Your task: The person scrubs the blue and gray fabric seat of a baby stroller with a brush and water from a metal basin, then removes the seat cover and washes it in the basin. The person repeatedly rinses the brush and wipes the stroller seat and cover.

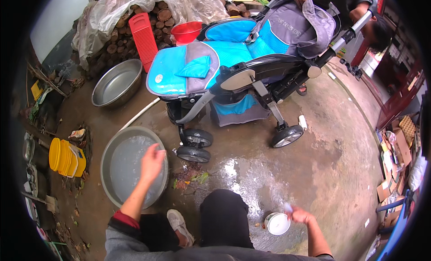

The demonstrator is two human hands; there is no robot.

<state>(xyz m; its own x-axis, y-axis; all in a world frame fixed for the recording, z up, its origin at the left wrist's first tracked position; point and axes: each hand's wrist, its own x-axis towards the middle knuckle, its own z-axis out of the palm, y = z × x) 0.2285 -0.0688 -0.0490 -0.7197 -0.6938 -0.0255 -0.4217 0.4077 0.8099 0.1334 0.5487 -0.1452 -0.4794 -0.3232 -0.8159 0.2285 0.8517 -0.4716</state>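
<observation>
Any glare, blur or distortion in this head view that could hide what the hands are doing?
Head view: daylight is even; glare only on the wet floor. Fisheye bends the edges and darkens the corners. The left hand over the metal basin is slightly motion-blurred; the right hand by the small white container is sharper.

Left hand (pixel 151 163) over the rim of the near metal basin (pixel 107 171); open water surface beneath. Just right of it, stroller wheels (pixel 194 146) block the way forward. Right hand (pixel 300 214) at the small white container (pixel 278 223), bare wet concrete (pixel 323 162) open beyond (widest gap here). Own knee (pixel 224 216) sits between the hands. Yellow container (pixel 66 157) left, well apart.
</observation>
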